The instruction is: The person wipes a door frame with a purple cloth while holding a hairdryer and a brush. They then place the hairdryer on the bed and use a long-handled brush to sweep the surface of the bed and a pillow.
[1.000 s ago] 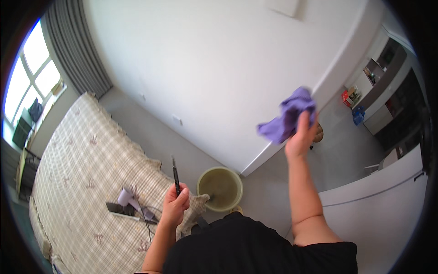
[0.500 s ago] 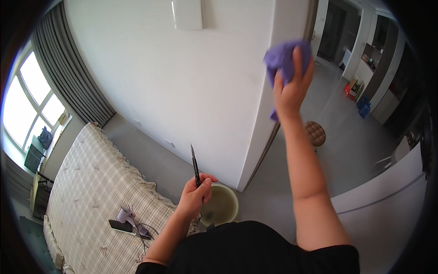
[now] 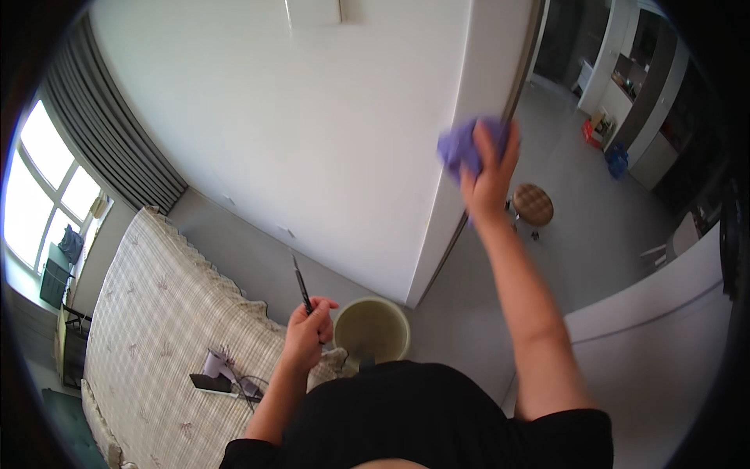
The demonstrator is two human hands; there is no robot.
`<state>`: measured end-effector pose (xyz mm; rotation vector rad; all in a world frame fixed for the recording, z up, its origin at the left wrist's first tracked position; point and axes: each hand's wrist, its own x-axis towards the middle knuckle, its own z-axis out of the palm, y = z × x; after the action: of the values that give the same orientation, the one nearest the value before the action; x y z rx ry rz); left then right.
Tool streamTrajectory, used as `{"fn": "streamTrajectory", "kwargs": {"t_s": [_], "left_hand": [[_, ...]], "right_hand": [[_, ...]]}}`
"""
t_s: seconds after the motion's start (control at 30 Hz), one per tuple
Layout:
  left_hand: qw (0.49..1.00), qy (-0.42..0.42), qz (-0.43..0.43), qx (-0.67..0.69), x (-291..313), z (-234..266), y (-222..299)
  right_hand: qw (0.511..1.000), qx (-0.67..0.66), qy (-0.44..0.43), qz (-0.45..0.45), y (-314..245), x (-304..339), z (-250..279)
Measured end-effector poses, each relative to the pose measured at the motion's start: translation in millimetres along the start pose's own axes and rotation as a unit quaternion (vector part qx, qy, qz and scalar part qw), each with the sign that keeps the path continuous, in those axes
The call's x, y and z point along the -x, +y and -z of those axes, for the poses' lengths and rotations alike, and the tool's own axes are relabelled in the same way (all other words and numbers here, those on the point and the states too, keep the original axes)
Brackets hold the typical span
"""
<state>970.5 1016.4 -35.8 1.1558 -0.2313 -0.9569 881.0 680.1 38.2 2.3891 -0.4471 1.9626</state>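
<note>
Purple cloth [image 3: 453, 150] in right hand [image 3: 489, 191], pointed tool [image 3: 301, 286] in left hand [image 3: 307, 332], fingers [image 3: 485, 142] pinching each; I'd press evenly, tip kept clear.

Glowing burnt-out white at the left window [image 3: 48, 187], hiding any view outside. Spreading soft daylight over the white wall [image 3: 312, 125] and checked bedspread [image 3: 168, 313], casting only faint shadows. Sinking into murk at the far right of the adjoining room [image 3: 695, 164]. Smearing with motion blur at the purple cloth [image 3: 459, 150] and right hand [image 3: 491, 187]. Bowing the gray curtain [image 3: 113, 125], then fading to black around the fisheye rim.
</note>
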Motion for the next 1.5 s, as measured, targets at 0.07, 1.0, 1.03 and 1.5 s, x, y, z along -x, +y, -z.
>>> {"fn": "streamTrajectory", "kwargs": {"t_s": [0.07,1.0,1.03,1.5], "left_hand": [[0.999,0.032,-0.007,0.009,5.7,21.6,9.4],[0.990,-0.017,0.128,0.057,0.3,173.6,29.7],[0.990,-0.012,0.127,0.055,3.5,180.1,29.6],[0.987,0.085,0.115,0.078,32.8,232.0,20.0]], "right_hand": [[0.996,-0.031,0.079,0.039,-16.4,-77.7,-0.1],[0.920,0.348,0.082,0.160,36.6,3.4,-13.7],[0.921,0.351,0.082,0.149,42.4,4.6,-11.0],[0.929,0.351,0.039,0.107,37.5,2.4,-13.0]]}}
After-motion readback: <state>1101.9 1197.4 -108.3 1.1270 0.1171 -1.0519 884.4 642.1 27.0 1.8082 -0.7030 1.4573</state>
